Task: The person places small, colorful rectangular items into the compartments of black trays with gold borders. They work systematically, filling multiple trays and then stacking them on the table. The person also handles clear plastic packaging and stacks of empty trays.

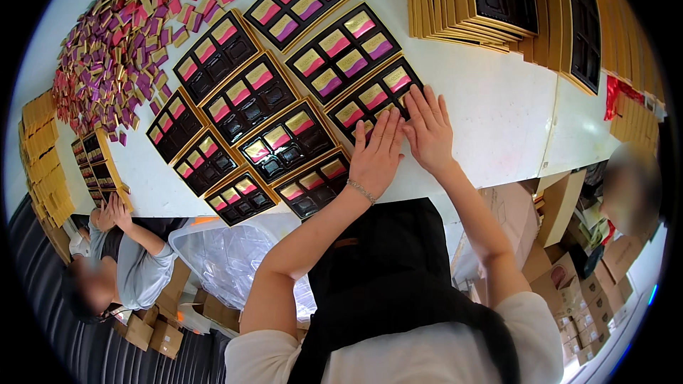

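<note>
Both my hands lie over a flat black tray box (358, 89) with a gold edge. In it, several small pink-and-gold wrapped chocolates (373, 96) show in the upper row, while the lower row is mostly hidden under my fingers. My left hand (378, 153) rests on the lower left side of the box, fingers stretched out. Beside it, my right hand (430, 131) lies with straight fingers across the box's right end. Two neighbouring boxes (292, 60) hold pink chocolates above and purple ones below. Boxes further left (245, 115) have pink chocolates in one row and bare black compartments in the other.
A big heap of loose pink and purple chocolates (117, 50) covers the table's far left. Stacked gold-edged boxes (462, 7) stand at the far right. A clear plastic bin (220, 256) sits below the table edge. At left, another person's hands (114, 212) touch more boxes.
</note>
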